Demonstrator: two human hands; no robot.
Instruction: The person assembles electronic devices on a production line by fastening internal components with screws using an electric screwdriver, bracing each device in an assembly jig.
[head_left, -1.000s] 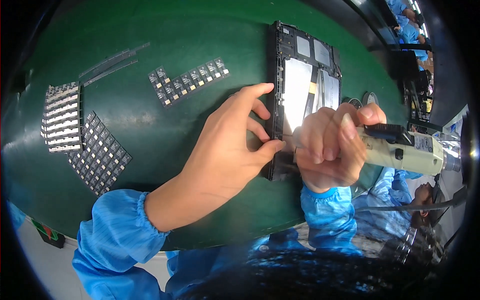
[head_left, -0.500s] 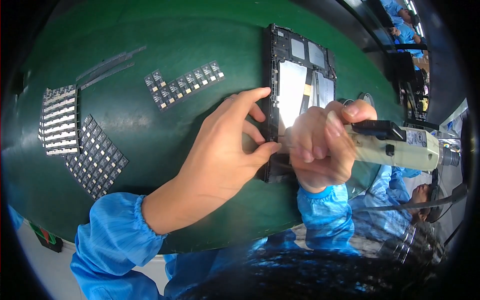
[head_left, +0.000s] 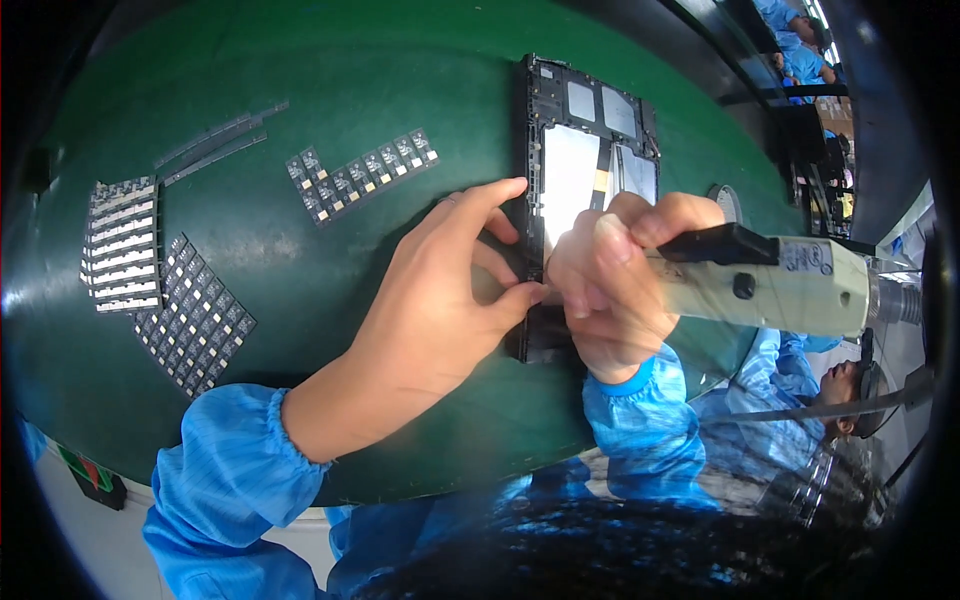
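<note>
A black electronic device housing (head_left: pixel 570 185) with silvery panels lies on the green table. My left hand (head_left: pixel 430 270) holds its left edge, with index finger and thumb pressed against the side and the other fingers curled between them. Over the housing's near half, my right hand (head_left: pixel 625 280) is wrapped around a pale electric screwdriver (head_left: pixel 800 288) with a black lever, lying almost sideways with its cable end to the right. The screwdriver's tip is hidden behind my right-hand fingers, which are somewhat blurred.
Left of the housing lies a small sheet of black parts (head_left: pixel 362 172). Farther left are a stack of white-striped part sheets (head_left: pixel 125 245), a dotted sheet (head_left: pixel 195 315) and thin dark strips (head_left: pixel 220 140). A round clear-rimmed item (head_left: pixel 727 203) sits beyond my right hand. Another person (head_left: pixel 770 375) is at the right.
My right hand and the screwdriver have shifted a little to the left. The housing and my left hand also appear slightly farther left, with the left-hand grip unchanged.
</note>
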